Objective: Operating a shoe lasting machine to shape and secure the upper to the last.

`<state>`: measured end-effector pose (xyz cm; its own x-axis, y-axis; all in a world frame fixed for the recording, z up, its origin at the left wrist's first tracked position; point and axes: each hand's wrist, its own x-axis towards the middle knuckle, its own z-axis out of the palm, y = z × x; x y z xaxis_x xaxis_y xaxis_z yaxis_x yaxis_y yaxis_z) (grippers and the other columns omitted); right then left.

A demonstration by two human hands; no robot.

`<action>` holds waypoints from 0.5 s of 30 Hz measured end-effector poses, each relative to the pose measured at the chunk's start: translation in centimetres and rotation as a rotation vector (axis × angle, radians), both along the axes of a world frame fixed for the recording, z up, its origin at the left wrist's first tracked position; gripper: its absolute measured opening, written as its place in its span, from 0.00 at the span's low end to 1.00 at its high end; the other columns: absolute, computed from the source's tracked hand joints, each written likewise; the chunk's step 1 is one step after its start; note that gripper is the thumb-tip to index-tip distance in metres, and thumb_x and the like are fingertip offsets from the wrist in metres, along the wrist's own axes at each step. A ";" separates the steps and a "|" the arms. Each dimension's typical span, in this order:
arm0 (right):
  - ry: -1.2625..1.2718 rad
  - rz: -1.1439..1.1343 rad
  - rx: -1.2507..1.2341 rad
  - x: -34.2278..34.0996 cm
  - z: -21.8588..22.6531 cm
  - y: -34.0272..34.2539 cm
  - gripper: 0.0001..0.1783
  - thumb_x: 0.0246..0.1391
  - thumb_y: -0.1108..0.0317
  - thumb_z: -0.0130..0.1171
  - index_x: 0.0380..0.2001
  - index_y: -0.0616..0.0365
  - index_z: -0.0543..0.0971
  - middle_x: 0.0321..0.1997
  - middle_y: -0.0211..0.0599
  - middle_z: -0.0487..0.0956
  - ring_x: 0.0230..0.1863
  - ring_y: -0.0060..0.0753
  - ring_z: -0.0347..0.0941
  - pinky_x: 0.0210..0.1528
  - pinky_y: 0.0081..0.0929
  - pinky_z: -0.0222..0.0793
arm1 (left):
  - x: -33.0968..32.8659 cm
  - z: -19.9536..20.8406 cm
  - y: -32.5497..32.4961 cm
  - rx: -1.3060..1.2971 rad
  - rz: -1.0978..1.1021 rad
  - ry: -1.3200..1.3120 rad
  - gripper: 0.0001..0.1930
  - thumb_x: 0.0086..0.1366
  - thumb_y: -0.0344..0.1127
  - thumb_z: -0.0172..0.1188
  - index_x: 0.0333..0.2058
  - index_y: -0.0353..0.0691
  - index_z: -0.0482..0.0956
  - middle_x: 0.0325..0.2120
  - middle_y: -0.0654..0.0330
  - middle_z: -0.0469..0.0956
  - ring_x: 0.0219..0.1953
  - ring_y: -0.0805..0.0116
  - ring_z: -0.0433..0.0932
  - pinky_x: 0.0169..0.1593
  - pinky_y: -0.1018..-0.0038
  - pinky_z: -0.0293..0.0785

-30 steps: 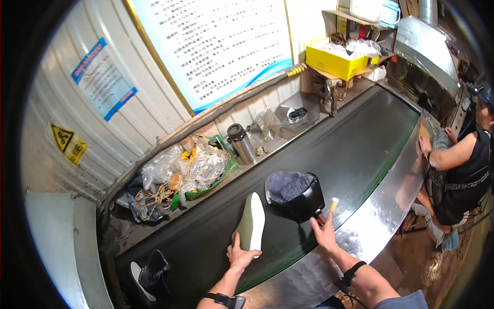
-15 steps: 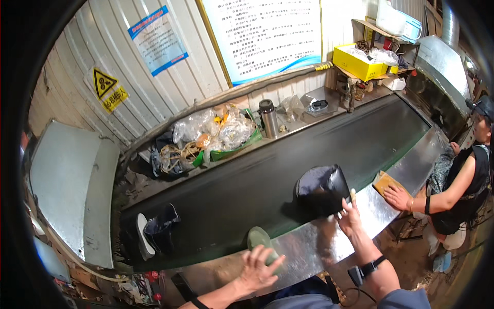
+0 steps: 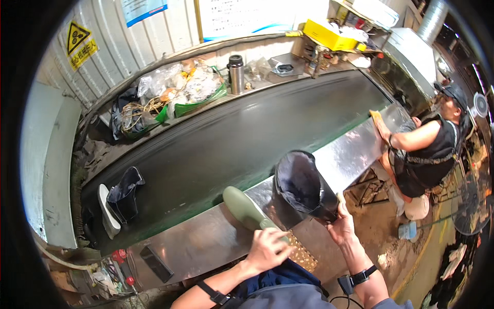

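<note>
Left hand (image 3: 270, 250) grips green sole (image 3: 242, 207) over metal ledge (image 3: 198, 237) | right hand (image 3: 342, 224) grips black boot (image 3: 303, 193) just beside it | second boot (image 3: 125, 195), white sole (image 3: 107, 212) on belt (image 3: 221, 139) | dark flat object (image 3: 157, 263) on ledge | co-worker (image 3: 429, 154) farther right

Over my feed I see a white corrugated metal wall (image 3: 177, 33) behind the far edge of a long dark-green belt (image 3: 216, 144), a shiny silver metal ledge (image 3: 198, 229) lining its near edge, and dirty brown floor (image 3: 370, 226) below.
</note>
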<state>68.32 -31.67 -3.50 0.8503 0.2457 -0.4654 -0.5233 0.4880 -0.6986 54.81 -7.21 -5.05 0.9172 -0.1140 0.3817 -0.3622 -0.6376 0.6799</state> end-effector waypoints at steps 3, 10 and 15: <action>-0.107 0.022 -0.020 -2.3 5.1 1.9 0.33 0.67 0.56 0.52 0.72 0.42 0.56 0.67 0.30 0.68 0.64 0.33 0.68 0.60 0.47 0.70 | 2.0 3.8 1.3 -1.042 0.397 0.532 0.19 0.64 0.35 0.65 0.49 0.29 0.76 0.46 0.50 0.79 0.40 0.68 0.81 0.41 0.73 0.79; -0.302 0.193 0.095 -3.8 6.4 3.9 0.37 0.66 0.68 0.54 0.73 0.44 0.51 0.63 0.41 0.71 0.63 0.35 0.68 0.65 0.38 0.63 | 3.3 2.1 6.1 -1.497 0.178 0.437 0.17 0.62 0.22 0.57 0.51 0.32 0.75 0.43 0.56 0.81 0.42 0.65 0.81 0.46 0.71 0.79; -0.388 0.668 0.128 -3.7 6.9 5.7 0.34 0.66 0.74 0.55 0.71 0.44 0.57 0.56 0.35 0.74 0.56 0.26 0.70 0.57 0.28 0.67 | 3.7 3.2 5.9 -1.449 0.266 0.464 0.17 0.62 0.22 0.57 0.51 0.32 0.75 0.43 0.56 0.81 0.42 0.65 0.81 0.46 0.71 0.79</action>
<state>64.63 -25.95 3.39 0.5994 0.7944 -0.0983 -0.4642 0.2449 -0.8512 58.52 -1.30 -1.86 0.9155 0.2707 -0.2975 0.0620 0.6359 0.7693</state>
